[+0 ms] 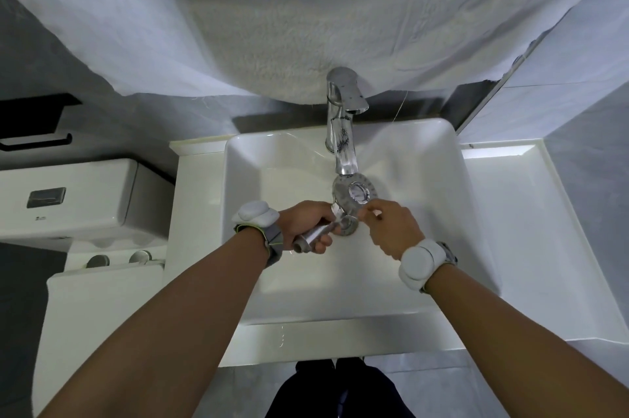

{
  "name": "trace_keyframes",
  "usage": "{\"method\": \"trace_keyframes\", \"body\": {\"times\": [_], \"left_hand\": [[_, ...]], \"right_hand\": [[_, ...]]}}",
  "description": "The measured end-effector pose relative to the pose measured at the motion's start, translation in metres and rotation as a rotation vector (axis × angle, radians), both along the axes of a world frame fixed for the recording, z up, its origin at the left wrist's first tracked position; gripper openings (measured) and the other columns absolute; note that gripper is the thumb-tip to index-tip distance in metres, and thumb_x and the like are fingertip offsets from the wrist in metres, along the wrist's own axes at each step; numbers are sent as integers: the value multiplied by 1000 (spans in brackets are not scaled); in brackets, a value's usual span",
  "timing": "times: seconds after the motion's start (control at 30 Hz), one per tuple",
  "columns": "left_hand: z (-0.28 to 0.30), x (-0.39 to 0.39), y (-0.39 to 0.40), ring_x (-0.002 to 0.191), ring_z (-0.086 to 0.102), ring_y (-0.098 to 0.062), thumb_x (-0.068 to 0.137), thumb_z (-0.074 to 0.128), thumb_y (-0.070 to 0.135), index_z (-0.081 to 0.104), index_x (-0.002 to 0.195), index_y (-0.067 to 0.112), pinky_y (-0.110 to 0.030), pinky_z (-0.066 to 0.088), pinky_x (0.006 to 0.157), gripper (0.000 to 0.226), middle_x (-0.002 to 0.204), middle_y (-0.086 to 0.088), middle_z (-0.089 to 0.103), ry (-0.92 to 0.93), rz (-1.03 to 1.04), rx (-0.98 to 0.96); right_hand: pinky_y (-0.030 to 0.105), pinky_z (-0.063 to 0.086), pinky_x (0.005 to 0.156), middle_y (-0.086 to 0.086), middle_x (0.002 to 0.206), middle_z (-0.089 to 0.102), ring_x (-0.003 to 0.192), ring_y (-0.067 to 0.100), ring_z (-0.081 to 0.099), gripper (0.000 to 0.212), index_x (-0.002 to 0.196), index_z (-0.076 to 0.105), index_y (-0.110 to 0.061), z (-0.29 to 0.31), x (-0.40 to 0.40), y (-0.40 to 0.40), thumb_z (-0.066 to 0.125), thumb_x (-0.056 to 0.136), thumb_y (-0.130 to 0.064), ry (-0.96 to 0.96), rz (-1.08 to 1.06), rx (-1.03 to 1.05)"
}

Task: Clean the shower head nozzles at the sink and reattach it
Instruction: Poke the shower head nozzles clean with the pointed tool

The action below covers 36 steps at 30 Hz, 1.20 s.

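While the round chrome shower head (354, 194) is gripped by its handle in the left hand (308, 225) under the chrome tap (342, 131), its nozzle face is rubbed by the right hand's (391, 230) pinched fingertips (366, 213); rinsing seems due next.

The scene is evenly, rather dimly lit, with glare seen on the tap (341, 118) and sink (452, 213) rim. Straight edges are bowed by wide-angle distortion, and slight softness is noted throughout.

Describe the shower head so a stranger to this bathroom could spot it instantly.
Find the white rectangular sink with the chrome faucet at its back. Directly under the faucet's spout, over the basin, the shower head is held by its metal handle in the left hand, while the right hand touches its rim. It is the only round, flat, grey disc there, with a shiny ring at its centre.
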<state>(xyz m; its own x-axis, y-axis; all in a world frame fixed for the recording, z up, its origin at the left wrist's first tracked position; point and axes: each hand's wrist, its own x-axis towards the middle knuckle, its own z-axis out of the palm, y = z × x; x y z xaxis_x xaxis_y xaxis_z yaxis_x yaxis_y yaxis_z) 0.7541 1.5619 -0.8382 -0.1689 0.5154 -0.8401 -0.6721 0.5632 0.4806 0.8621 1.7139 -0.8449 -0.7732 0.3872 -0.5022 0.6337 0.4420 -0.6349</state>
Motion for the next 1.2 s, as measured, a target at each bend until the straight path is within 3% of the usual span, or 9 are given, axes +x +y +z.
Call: {"method": "trace_keyframes", "body": {"times": [0.07,0.13,0.33,0.47,0.6,0.7,0.8,1.07,1.2], "left_hand": [[3,-5,1,42,40,-10,102,33,7,47,95,7,-15,32,37,16,81,-7,50,-3,13,25],[3,-7,0,43,38,-9,102,32,6,47,96,7,-14,31,36,17,83,-7,50,6,-1,12],[5,-1,6,43,34,-7,104,34,9,46,102,7,-13,28,36,12,82,-6,48,0,-7,20],[2,-9,-3,43,35,-10,103,37,6,46,106,3,-14,30,36,10,85,-11,44,82,-29,-6],[0,-7,-4,44,33,-11,103,38,5,47,99,3,-14,30,37,10,83,-10,41,90,1,14],[1,-12,-6,46,31,-12,103,39,8,47,96,3,-14,29,37,12,82,-9,39,96,-30,20],[0,-13,-9,46,32,-12,103,40,8,47,105,3,-15,30,38,9,85,-10,39,125,-35,4],[1,-8,-8,44,33,-10,102,41,8,51,96,4,-15,29,38,12,84,-10,46,112,-47,18],[1,-8,-13,43,34,-9,103,39,7,50,106,5,-15,29,38,11,84,-8,46,113,-54,-3]], "right_hand": [[34,53,63,-2,65,60,58,22,55,24,83,68,-26,-2,8,3,54,93,-42,-8,-24,28],[30,51,61,-6,62,61,51,16,54,27,73,69,-28,-3,18,2,56,92,-43,-45,-23,24],[37,55,76,12,97,71,80,34,65,25,94,76,-17,0,-11,7,55,92,-32,33,-143,43],[38,57,76,7,83,69,65,24,57,26,87,74,-21,-4,14,-3,57,92,-39,-30,-60,60],[38,57,78,9,90,71,78,30,65,27,91,75,-17,2,-15,-3,55,93,-36,-3,-76,61],[37,56,78,6,90,71,74,26,64,26,89,75,-17,0,-16,-3,54,93,-32,54,-112,65],[33,56,72,1,74,65,63,22,56,25,89,74,-22,-6,11,-15,55,93,-37,10,-37,64],[36,56,73,9,81,69,74,31,64,25,86,73,-17,-5,-11,2,56,92,-33,35,-115,80],[34,55,76,5,79,65,73,29,60,23,82,69,-24,-9,10,-10,56,93,-38,-8,-31,65]]}}
